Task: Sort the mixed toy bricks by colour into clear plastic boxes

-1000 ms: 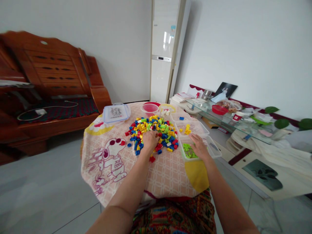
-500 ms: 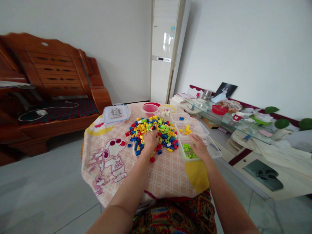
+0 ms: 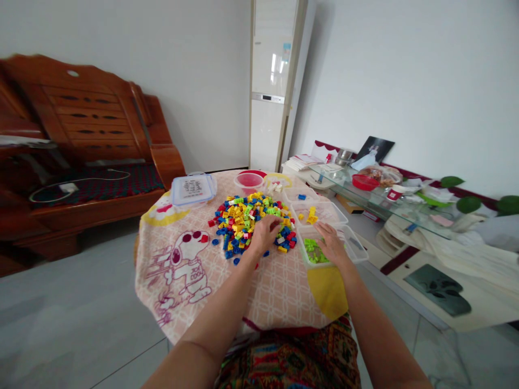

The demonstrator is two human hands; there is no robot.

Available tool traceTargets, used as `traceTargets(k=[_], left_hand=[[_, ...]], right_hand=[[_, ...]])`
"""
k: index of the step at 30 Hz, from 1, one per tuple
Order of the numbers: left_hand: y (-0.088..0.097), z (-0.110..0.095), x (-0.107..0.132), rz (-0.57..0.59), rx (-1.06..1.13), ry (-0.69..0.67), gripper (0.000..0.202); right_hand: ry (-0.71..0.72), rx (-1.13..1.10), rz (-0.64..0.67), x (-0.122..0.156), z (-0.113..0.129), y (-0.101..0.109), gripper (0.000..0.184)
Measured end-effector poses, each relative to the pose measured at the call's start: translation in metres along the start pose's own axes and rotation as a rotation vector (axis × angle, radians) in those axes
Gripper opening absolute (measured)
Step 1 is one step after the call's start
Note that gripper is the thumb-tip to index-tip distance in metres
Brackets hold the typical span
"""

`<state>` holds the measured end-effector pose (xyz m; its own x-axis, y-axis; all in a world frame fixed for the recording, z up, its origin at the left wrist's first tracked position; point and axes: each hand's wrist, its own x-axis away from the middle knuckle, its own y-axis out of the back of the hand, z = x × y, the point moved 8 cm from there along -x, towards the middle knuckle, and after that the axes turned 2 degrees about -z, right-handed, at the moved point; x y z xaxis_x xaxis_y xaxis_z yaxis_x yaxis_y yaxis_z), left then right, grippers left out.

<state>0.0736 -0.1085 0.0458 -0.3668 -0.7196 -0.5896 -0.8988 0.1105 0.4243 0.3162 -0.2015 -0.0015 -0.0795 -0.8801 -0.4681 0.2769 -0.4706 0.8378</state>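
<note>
A mixed heap of toy building bricks (image 3: 239, 219) in yellow, blue, red, green and white lies on the patterned cloth (image 3: 279, 294). Over the heap's right side is my left hand (image 3: 265, 233), its fingers curled together; whatever they pinch is hidden. My right hand (image 3: 331, 244) lies with fingers extended over the edge of a clear plastic box (image 3: 310, 265) that holds green bricks (image 3: 312, 251). Just beyond it, yellow bricks (image 3: 312, 216) sit in another clear compartment. Farther back, a blue brick (image 3: 301, 197) lies in a third one.
Behind the heap stands a pink tub (image 3: 248, 181), with white bricks (image 3: 277, 187) to its right. A lidded box (image 3: 193, 190) occupies the table's back left. To the right is a cluttered glass shelf (image 3: 381, 201); a wooden bench (image 3: 97, 140) stands at left.
My left hand has shifted right across the heap, toward the clear boxes. A blue round piece now shows at the heap's front edge. My right hand stays almost in place.
</note>
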Motion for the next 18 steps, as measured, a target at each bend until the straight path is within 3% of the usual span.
traceTargets(k=[6,10,14,18], left_hand=[[-0.052,-0.031,0.020,0.176,0.240,-0.112,0.013],[-0.068,-0.043,0.029,0.235,0.236,-0.187,0.015],[-0.061,-0.046,0.027,0.221,0.149,-0.265,0.026],[-0.038,-0.023,0.012,0.165,-0.058,-0.110,0.026]], right_hand=[[0.032,0.004,0.006,0.000,-0.001,-0.001,0.059],[0.045,-0.003,-0.008,0.000,-0.002,-0.001,0.061],[0.033,-0.008,-0.004,0.000,-0.002,-0.001,0.061],[0.029,-0.002,0.005,0.000,0.001,0.001,0.061]])
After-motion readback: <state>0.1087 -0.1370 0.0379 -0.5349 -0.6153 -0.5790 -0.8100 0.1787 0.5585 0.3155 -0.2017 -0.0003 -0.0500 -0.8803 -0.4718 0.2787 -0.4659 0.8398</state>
